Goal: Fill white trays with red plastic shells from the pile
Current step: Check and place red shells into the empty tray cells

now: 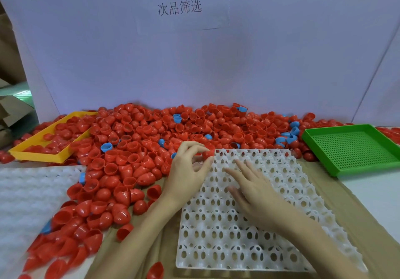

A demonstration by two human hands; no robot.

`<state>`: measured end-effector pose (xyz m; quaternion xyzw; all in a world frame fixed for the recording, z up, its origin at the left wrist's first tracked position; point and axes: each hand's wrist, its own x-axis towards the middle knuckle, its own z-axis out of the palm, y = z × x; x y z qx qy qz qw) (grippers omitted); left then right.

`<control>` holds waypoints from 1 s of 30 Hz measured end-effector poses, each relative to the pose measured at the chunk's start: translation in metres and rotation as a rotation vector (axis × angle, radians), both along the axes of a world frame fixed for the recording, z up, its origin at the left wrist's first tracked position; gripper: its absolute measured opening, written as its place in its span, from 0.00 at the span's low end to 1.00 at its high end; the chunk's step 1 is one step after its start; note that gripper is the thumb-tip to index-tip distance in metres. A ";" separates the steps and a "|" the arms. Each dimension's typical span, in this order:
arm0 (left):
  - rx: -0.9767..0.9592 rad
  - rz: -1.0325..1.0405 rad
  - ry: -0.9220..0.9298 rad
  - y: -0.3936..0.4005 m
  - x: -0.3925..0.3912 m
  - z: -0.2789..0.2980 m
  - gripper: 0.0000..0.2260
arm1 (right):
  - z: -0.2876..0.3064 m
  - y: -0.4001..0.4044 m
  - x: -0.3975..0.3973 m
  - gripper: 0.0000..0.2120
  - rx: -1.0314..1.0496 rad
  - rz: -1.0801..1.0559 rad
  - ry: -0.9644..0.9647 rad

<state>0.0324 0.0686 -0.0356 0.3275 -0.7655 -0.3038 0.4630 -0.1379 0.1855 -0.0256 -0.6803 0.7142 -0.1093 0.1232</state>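
White tray [255,220] lies on brown cardboard [355,213] at near centre-right, all visible cells empty. Left hand [190,168] pinches one red shell [208,153] between thumb and curled fingers at the tray's far-left corner, just at the edge of the pile [164,136]. Right hand [255,190] rests flat on the tray, fingers straight and spread, holding nothing; it appears to steady the tray. Risks, as judged: the shell could go in tilted or wrong way up if released before it sits square in the corner cell; the pile presses against the tray's far and left edges, so loose shells may roll into cells unsorted or nudge the light tray if the right hand lifts. Blue shells [106,147] are scattered through the red; a hasty grab could pick one by mistake. Surroundings: a second white tray [28,194] at near left, partly overlapped by shells; yellow tray [34,149] at far left holding red shells; green perforated tray [355,146] at far right. Paper backdrop [194,62] with printed characters stands behind the pile. The right forearm crosses the near cells and would block filling there.
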 end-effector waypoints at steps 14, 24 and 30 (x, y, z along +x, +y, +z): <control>-0.435 -0.048 -0.429 -0.019 -0.014 -0.001 0.08 | 0.008 0.012 0.035 0.27 0.126 -0.030 -0.015; -0.415 -0.022 -0.540 -0.019 -0.008 -0.004 0.13 | 0.007 0.008 0.026 0.28 0.117 0.022 -0.032; -0.338 0.019 -0.461 -0.019 -0.001 0.000 0.10 | 0.005 0.009 0.023 0.28 0.097 0.028 -0.077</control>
